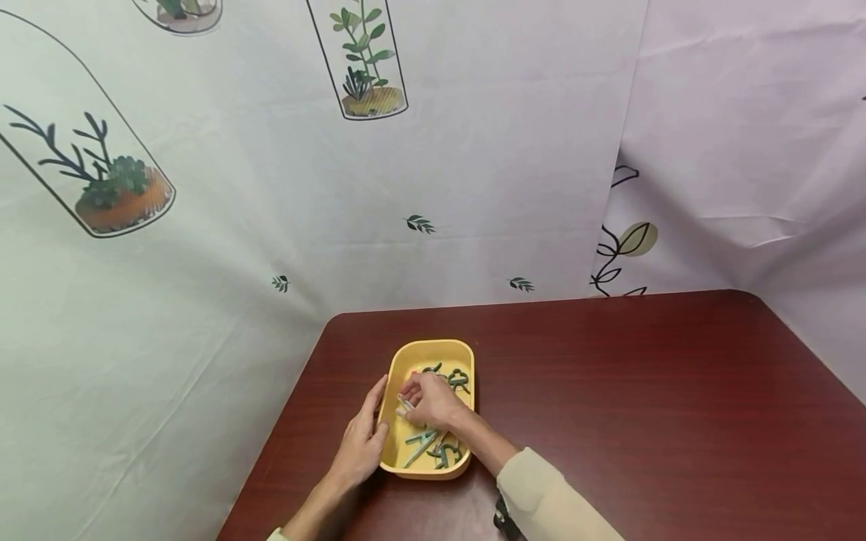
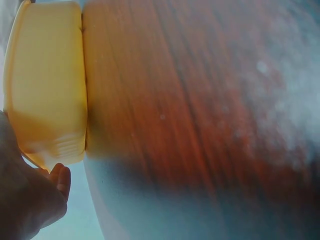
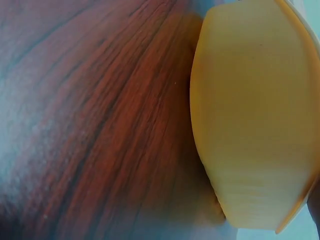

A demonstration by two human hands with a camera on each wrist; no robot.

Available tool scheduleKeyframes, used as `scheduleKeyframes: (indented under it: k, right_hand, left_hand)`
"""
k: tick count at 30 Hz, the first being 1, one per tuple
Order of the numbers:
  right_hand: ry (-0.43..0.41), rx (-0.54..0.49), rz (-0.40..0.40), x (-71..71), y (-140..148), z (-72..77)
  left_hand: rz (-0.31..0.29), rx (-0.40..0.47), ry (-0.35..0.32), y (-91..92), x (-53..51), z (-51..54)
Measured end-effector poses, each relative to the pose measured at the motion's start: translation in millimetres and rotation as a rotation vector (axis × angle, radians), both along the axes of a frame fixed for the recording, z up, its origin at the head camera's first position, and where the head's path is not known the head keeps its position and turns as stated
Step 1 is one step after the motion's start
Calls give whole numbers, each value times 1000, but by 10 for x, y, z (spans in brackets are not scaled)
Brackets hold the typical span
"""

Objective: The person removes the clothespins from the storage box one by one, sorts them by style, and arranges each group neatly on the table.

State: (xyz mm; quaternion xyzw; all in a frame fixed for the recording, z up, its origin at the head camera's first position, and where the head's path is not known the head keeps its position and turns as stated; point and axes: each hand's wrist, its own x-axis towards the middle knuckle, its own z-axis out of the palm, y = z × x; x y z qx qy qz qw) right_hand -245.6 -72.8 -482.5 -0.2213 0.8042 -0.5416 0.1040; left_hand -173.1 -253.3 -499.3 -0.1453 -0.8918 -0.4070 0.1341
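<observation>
A yellow rectangular tub (image 1: 387, 451) stands on the table. Several small plastic clip-like pieces lie inside, among them dark green pieces (image 1: 458, 379) and a light green one (image 1: 421, 445). My right hand (image 1: 433, 402) reaches down into the tub and pinches a small white piece (image 1: 406, 403) between thumb and fingers; its exact kind is too small to tell. Against the tub's left wall my left hand (image 1: 361, 447) rests with fingers stretched along the outside. The left wrist view shows part of that hand (image 2: 35, 200) beside the tub's outer wall (image 2: 50, 75).
The dark red wooden table (image 1: 609, 398) extends to the right of the tub. Behind it hangs a pale cloth (image 1: 487, 165) printed with plants. Under the right sleeve (image 1: 541, 488), a black object (image 1: 502, 518) shows partly on the table.
</observation>
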Motion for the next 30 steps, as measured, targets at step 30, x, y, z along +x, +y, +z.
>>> scheduleKeyframes:
  k: [30]
  right_hand:
    - [-194,-340,-51,-70,0,25]
  left_hand:
    - [-7,-5,34,-4,-23,-26]
